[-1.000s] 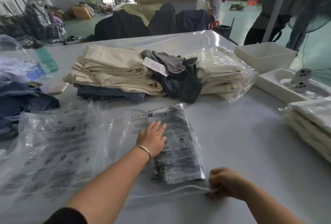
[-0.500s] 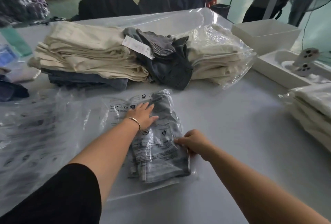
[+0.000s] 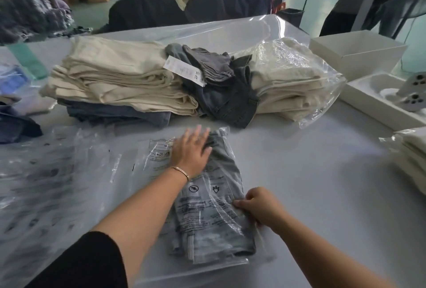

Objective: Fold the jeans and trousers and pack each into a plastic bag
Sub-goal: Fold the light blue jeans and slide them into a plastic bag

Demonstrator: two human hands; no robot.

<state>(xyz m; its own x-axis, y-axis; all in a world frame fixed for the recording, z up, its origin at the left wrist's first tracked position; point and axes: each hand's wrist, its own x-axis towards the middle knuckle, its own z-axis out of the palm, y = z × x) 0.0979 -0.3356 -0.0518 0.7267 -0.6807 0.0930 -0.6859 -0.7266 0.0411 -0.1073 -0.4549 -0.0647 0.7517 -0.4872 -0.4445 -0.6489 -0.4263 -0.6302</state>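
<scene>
Two hands on one packed item. Left hand (image 3: 190,153): flat, fingers spread, palm pressing the far end of the plastic bag (image 3: 159,195); thin bangle at the wrist. Right hand (image 3: 258,207): fingers curled, pinching the bag's right side against the folded jeans (image 3: 216,218) inside.

Jeans: grey-blue washed denim, folded to a narrow rectangle, sealed under clear film printed with black warning symbols and text. Location: near edge of the table (image 3: 311,184), about midway along it. Long axis runs from the near edge toward the far edge, leaning slightly left at the far end.

Table: pale grey, smooth. Loose printed bags (image 3: 46,184) toward the left edge. Toward the far edge, a stack of cream trousers (image 3: 115,80), dark jeans heaped beside it, bagged cream trousers (image 3: 292,80) to the right. White boxes (image 3: 355,55) at the right edge.

Room: large hall, clothing heaps on the floor beyond.
</scene>
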